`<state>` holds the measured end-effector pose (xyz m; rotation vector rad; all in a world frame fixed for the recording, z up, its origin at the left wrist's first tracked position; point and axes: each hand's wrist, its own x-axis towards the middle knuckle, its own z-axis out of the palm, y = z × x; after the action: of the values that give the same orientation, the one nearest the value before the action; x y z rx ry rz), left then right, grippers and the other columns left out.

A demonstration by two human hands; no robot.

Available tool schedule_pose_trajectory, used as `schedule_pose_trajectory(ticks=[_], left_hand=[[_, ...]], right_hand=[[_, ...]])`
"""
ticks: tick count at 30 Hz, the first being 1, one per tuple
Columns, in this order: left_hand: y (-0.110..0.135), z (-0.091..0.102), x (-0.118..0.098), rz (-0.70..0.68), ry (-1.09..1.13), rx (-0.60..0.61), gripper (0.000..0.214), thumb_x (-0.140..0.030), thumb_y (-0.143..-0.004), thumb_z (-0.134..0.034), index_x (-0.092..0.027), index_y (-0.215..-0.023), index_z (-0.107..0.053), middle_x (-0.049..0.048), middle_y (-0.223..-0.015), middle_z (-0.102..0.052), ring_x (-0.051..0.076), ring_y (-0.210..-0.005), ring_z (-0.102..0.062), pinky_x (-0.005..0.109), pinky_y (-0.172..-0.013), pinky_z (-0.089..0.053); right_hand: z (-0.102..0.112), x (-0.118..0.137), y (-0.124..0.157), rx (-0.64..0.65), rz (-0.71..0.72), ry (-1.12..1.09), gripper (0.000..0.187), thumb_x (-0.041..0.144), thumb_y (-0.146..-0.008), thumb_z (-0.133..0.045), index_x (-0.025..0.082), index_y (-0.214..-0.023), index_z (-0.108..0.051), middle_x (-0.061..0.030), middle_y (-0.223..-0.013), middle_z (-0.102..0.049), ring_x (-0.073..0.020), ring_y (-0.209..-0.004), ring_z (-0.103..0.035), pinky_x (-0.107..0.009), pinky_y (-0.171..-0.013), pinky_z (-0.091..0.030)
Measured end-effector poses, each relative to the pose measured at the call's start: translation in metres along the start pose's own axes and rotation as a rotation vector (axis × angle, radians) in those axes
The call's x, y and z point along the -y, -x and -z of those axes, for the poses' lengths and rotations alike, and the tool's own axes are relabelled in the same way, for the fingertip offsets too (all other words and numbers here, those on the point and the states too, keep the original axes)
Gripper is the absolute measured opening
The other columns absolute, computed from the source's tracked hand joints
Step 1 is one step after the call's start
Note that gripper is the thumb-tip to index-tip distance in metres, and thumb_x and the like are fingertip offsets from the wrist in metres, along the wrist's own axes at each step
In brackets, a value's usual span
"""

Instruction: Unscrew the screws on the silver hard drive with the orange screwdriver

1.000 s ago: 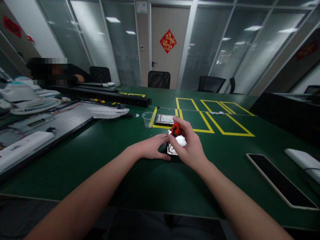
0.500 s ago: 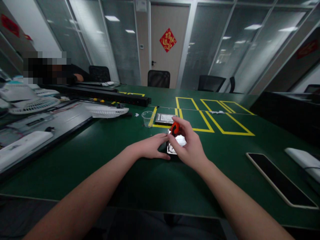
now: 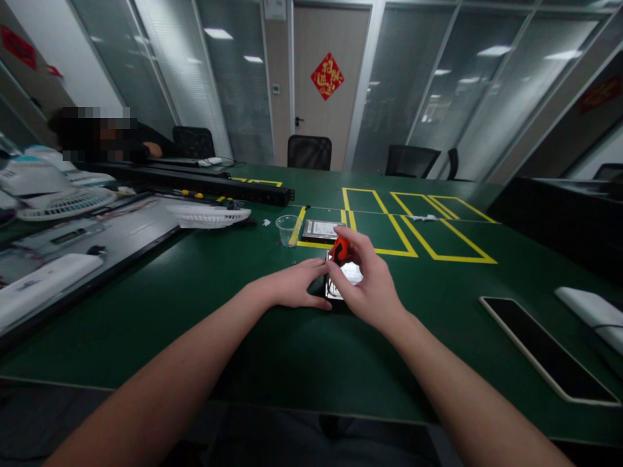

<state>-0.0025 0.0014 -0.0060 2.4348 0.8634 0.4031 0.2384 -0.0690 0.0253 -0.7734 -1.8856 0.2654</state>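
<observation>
right hand (image 3: 370, 293) grip clamped on red screwdriver (image 3: 341, 248), tip down on hard drive (image 3: 346, 279) | left hand (image 3: 292, 286) fingers apart, bracing hard drive's left edge | hard drive flat mid-table (image 3: 233, 344), near; cover on; loose screws too small to tell | far: plastic cup (image 3: 287, 231); second drive (image 3: 321, 229)

Red diamond paper sign (image 3: 327, 76) on beige door: gold Chinese chars, too small to read for sure. Red sign (image 3: 18, 47) on left wall and red sign (image 3: 598, 95) on right glass: blurred, illegible. White label on flat grey hard drive (image 3: 321, 229) by yellow tape: print too small. Silver hard drive (image 3: 349, 275) under the hands: label washed out by glare.
</observation>
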Motion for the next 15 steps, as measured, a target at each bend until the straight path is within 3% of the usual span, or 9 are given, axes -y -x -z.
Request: schedule_pose_trajectory(ticks=[7,15], left_hand=[[-0.0013,-0.0004,-0.0003,-0.007,-0.001,-0.001,0.102,-0.06,-0.098,-0.11,-0.026,-0.185,-0.068,0.0208,-0.194,-0.068,0.051,-0.182,-0.065,0.067,-0.155,-0.051],[-0.0012,-0.0018,0.0022,-0.007,-0.009,-0.003,0.098,-0.061,-0.099,-0.111,-0.027,-0.182,-0.071,0.019,-0.184,-0.075,0.05,-0.177,-0.069,0.066,-0.153,-0.054]], right_hand=[[0.0002,-0.0002,-0.0007,-0.009,0.009,0.009,0.059,0.027,-0.12,-0.073,0.034,-0.178,-0.069,-0.0135,-0.158,-0.088,-0.0344,-0.124,-0.091,-0.057,-0.11,-0.08],[-0.0011,-0.0029,-0.0001,-0.025,-0.001,0.015,0.063,0.025,-0.117,-0.075,0.035,-0.179,-0.07,-0.0135,-0.161,-0.088,-0.0354,-0.128,-0.091,-0.059,-0.115,-0.079]])
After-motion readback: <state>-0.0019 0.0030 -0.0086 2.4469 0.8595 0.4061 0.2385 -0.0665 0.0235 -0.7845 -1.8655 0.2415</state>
